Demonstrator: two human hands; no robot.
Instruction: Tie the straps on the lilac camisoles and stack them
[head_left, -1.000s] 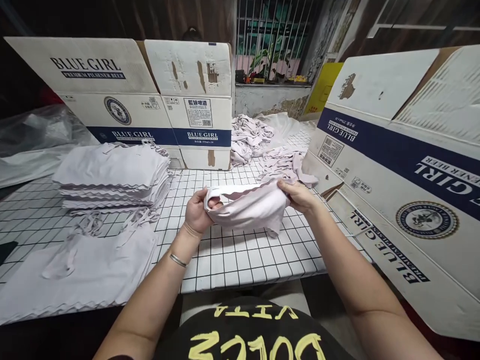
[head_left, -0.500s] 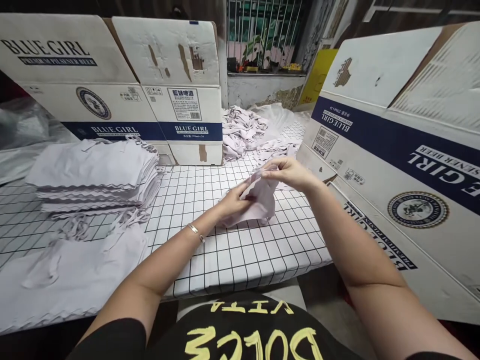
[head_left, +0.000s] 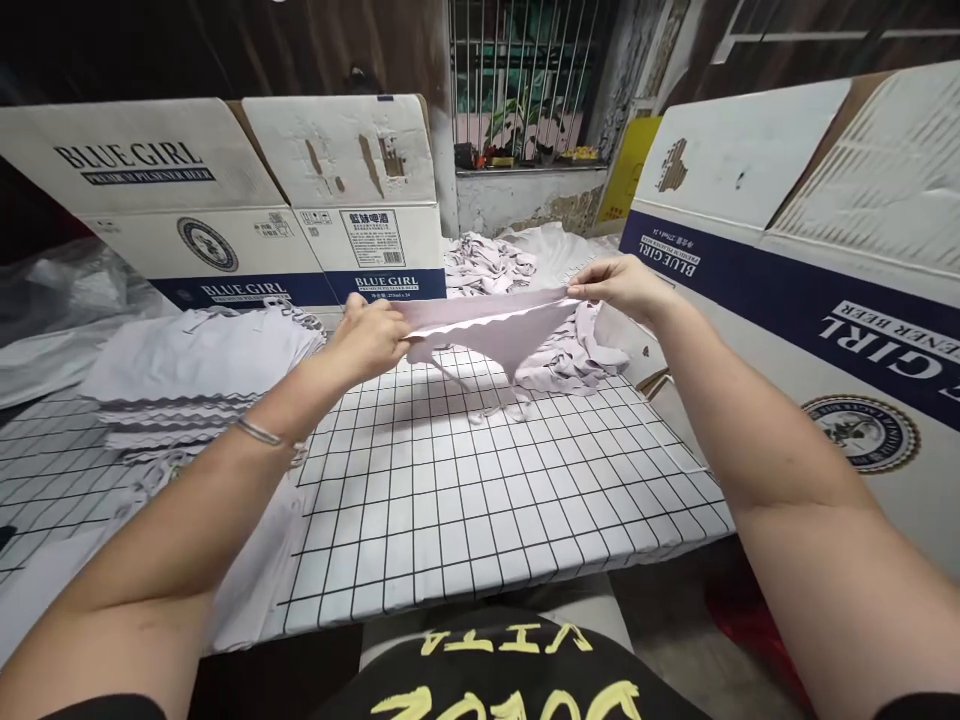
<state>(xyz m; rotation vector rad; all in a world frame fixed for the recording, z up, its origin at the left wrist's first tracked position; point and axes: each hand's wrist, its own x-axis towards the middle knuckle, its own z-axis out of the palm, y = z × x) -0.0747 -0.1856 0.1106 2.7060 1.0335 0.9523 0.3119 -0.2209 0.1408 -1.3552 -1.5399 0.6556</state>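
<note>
A pale lilac cloth piece (head_left: 495, 328) with a wavy cut edge is stretched flat in the air above the grid-patterned table (head_left: 480, 500). My left hand (head_left: 369, 336) is closed on its left end. My right hand (head_left: 624, 284) pinches its right end. Thin strings hang from the cloth down toward the table. A neat stack of the same lilac pieces (head_left: 191, 370) lies to the left of my left hand.
A loose heap of unsorted lilac pieces (head_left: 517, 290) lies at the back behind the cloth. Blue Girl cartons stand at the back left (head_left: 225, 200) and lean along the right (head_left: 810, 270). Crumpled plastic sheeting (head_left: 60, 300) lies at far left.
The cloth was bunched between both hands low over the table; now it is lifted and pulled out flat, my left hand gone left and my right hand up and right.
</note>
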